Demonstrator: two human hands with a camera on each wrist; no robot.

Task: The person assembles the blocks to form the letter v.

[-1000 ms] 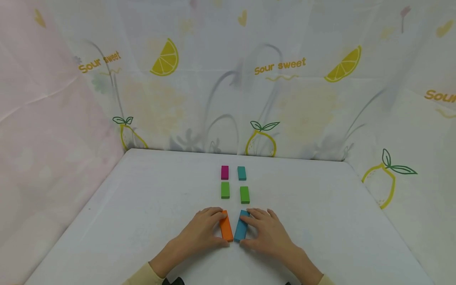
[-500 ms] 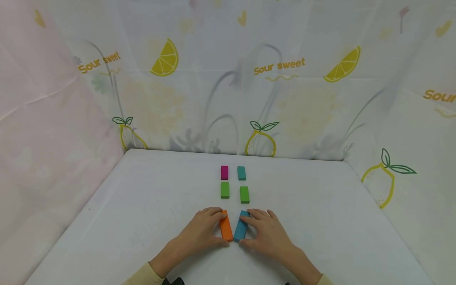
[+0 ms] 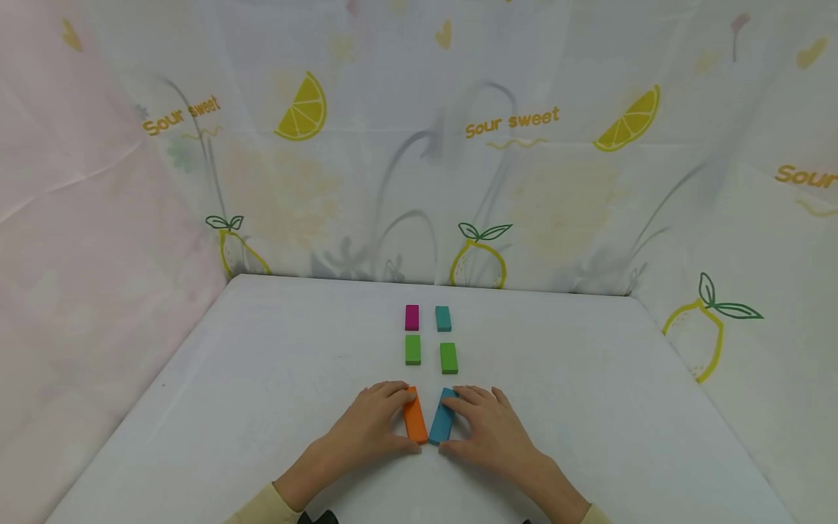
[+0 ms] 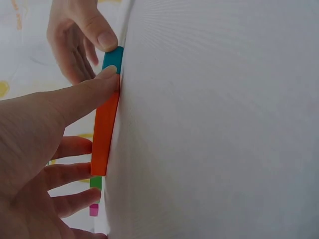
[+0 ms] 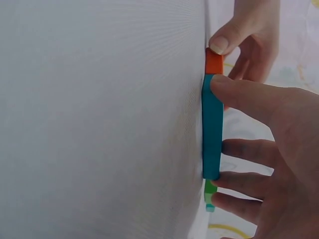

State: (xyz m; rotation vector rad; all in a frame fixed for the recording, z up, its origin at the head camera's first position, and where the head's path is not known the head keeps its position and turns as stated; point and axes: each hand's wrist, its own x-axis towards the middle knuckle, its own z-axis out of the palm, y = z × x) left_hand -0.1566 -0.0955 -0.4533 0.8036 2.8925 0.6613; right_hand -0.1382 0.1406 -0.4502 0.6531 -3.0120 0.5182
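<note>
An orange block [image 3: 415, 422] lies flat on the white table, tilted slightly, its near end close to that of a blue block [image 3: 441, 425]. My left hand [image 3: 368, 421] holds the orange block lengthwise, thumb at the near end and fingers by the far end. Around the blue block my right hand [image 3: 492, 429] does the same from the other side. In the left wrist view, the thumb lies at the end of the orange block [image 4: 105, 134], with the other hand behind. The right wrist view shows the thumb against the end of the blue block [image 5: 212, 127].
Beyond the hands stand two short rows of blocks: a green block [image 3: 412, 350] behind the orange one, then a magenta block [image 3: 412, 317]; on the right another green block [image 3: 448, 358] and a teal block [image 3: 443, 319]. A lemon-print curtain [image 3: 380, 182] hangs behind the table [image 3: 262, 378].
</note>
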